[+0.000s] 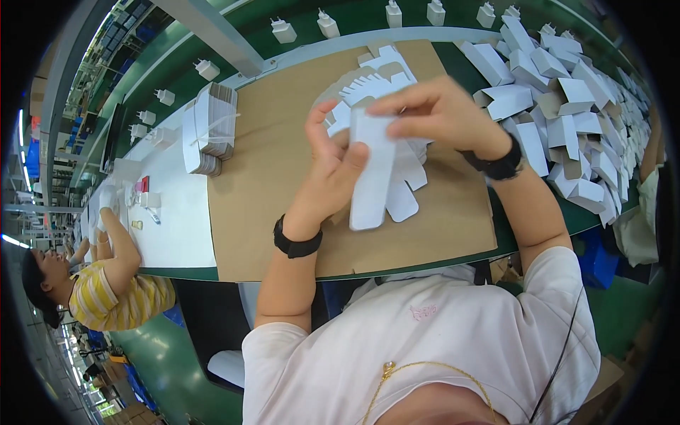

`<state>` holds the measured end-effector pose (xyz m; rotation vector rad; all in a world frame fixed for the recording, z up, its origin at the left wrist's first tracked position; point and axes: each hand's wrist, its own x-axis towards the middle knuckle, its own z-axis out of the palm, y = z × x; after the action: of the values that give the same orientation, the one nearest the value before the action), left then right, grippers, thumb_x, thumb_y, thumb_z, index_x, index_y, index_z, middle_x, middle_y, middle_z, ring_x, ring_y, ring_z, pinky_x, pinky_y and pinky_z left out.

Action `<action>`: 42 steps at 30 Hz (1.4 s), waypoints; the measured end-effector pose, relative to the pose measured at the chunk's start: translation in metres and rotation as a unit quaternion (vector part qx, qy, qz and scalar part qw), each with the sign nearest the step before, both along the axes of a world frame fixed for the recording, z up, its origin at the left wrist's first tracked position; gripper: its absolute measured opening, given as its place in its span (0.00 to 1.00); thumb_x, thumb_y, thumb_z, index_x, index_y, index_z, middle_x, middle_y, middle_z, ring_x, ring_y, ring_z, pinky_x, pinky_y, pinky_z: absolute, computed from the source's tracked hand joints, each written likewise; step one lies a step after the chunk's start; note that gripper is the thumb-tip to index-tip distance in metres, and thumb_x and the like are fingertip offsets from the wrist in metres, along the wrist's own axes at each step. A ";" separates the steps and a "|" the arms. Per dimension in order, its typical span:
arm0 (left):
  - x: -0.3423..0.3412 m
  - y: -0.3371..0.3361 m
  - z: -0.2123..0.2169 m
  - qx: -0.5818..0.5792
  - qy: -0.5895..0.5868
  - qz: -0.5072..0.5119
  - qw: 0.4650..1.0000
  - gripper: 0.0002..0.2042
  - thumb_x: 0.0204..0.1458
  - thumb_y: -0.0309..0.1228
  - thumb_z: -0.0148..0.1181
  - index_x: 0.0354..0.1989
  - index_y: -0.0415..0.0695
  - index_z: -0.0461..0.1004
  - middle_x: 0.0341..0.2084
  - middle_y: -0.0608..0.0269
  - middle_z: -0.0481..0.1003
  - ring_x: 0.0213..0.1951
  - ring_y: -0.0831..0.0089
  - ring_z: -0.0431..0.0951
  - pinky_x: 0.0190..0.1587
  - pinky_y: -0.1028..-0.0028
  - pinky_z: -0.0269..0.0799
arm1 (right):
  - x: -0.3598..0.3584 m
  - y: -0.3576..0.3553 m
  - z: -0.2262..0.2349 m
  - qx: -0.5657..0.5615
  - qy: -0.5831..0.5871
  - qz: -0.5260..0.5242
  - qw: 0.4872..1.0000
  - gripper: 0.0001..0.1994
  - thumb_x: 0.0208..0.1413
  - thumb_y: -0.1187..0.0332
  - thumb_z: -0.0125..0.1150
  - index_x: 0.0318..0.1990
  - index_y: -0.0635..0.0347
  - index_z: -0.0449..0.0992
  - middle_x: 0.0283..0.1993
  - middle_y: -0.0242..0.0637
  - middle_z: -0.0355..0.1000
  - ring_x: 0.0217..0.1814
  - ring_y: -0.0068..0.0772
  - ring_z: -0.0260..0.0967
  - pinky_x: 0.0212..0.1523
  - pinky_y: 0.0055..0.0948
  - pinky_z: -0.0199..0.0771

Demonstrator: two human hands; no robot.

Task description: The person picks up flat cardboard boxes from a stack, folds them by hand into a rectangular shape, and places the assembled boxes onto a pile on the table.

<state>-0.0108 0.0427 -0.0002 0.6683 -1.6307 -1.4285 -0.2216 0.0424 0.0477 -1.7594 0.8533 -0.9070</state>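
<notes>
A narrow white carton [371, 180] is held upright over the work surface, its long side toward me. My left hand [327, 166] is closed round its left edge, with the thumb across the front. At the carton's upper end, the fingers and thumb of my right hand [443, 117] pinch the top edge; the flap there is partly hidden by them. Beneath and behind both hands lie several flat, unfolded white carton blanks [407, 170], fanned out on a brown cardboard sheet [273, 177].
To the left stands a strapped bundle of flat blanks [207, 134]. A large heap of folded white cartons [567, 117] fills the right side. White plug chargers [283, 30] line the back edge. A co-worker in a yellow striped shirt [117, 294] works at far left.
</notes>
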 end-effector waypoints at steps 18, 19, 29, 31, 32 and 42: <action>0.011 -0.023 -0.017 -0.118 -0.447 0.197 0.865 0.24 0.36 0.33 0.67 0.43 0.35 0.70 0.24 0.50 0.73 0.32 0.56 0.71 0.36 0.64 0.67 | 0.020 0.005 -0.039 -0.232 0.366 -0.167 0.886 0.18 0.43 0.68 0.61 0.45 0.57 0.73 0.34 0.43 0.72 0.40 0.45 0.67 0.42 0.36 0.68; 0.009 -0.023 -0.016 -0.115 -0.445 0.179 0.870 0.24 0.36 0.34 0.67 0.42 0.35 0.70 0.25 0.50 0.73 0.33 0.57 0.71 0.36 0.64 0.67 | 0.026 0.008 -0.044 -0.225 0.404 -0.187 0.867 0.22 0.41 0.71 0.62 0.48 0.56 0.70 0.33 0.43 0.70 0.41 0.45 0.64 0.42 0.39 0.66; -0.004 -0.007 0.000 -0.052 -0.280 0.166 0.944 0.23 0.42 0.37 0.66 0.43 0.35 0.70 0.32 0.54 0.74 0.38 0.67 0.72 0.39 0.71 0.68 | 0.013 -0.015 -0.028 0.009 -0.102 -0.218 0.971 0.17 0.45 0.80 0.58 0.45 0.59 0.68 0.34 0.29 0.67 0.30 0.14 0.62 0.31 0.14 0.64; -0.005 -0.001 0.006 0.021 -0.202 0.116 0.972 0.20 0.45 0.36 0.64 0.43 0.34 0.70 0.32 0.56 0.74 0.36 0.72 0.72 0.38 0.73 0.68 | 0.014 -0.015 -0.026 -0.013 -0.159 -0.217 0.963 0.16 0.45 0.80 0.58 0.44 0.59 0.68 0.34 0.28 0.67 0.31 0.14 0.62 0.32 0.15 0.64; -0.008 0.005 0.008 0.096 -0.123 0.066 0.985 0.18 0.48 0.34 0.61 0.42 0.34 0.71 0.31 0.58 0.75 0.35 0.76 0.72 0.36 0.76 0.68 | 0.013 -0.014 -0.025 -0.033 -0.214 -0.210 0.953 0.16 0.46 0.80 0.58 0.44 0.59 0.69 0.33 0.28 0.67 0.32 0.14 0.63 0.33 0.16 0.65; -0.008 0.009 -0.002 -0.169 -0.230 0.250 0.925 0.11 0.52 0.32 0.55 0.37 0.35 0.71 0.26 0.51 0.73 0.28 0.63 0.73 0.30 0.72 0.67 | 0.036 0.012 -0.024 -0.287 0.187 -0.237 0.909 0.13 0.46 0.66 0.62 0.40 0.58 0.73 0.45 0.49 0.69 0.37 0.46 0.72 0.32 0.30 0.74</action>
<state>-0.0189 0.0522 -0.0025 1.1716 -1.8219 -0.6267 -0.1856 0.0545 0.0240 -2.3340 1.4124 -1.2486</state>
